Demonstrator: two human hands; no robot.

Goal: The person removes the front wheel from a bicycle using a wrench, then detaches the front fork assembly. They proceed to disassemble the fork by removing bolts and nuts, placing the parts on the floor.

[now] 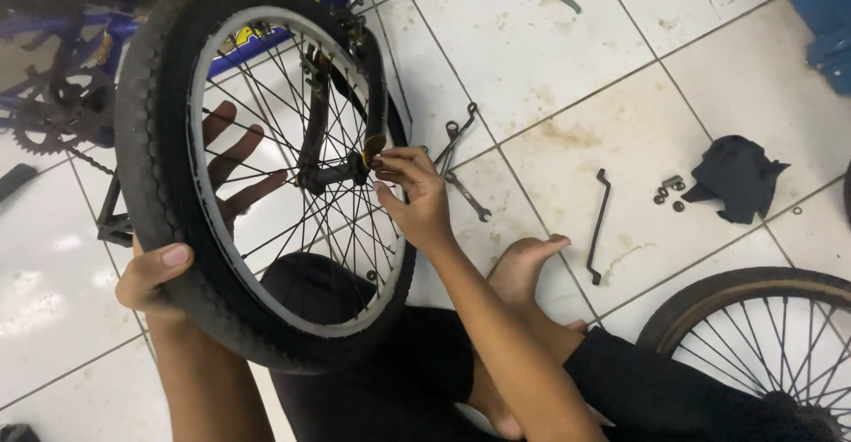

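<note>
The person sits on the tiled floor (620, 70) with a bicycle wheel (257, 167) held upright in front of their lap. The left hand (164, 269) wraps the black tyre at the lower left edge, thumb over the tread and fingers showing through the spokes, a closed grip on the wheel. The right hand (412, 189) pinches at the hub axle (341, 173), fingertips closed on a small brass-coloured part (373, 148) there; whether it is a nut or washer cannot be told. Judging from how things lie, the wheel is already off the blue bicycle frame (80, 34), and the axle hardware appears partly handled, with more fitting or removal left at the hub. Loose parts lie on the floor: two wrenches (461, 163), a thin black rod (598, 225), a few small nuts (669, 189) beside a black cloth (736, 176). No container holds any of them. A second wheel (753, 344) lies at the lower right.
</note>
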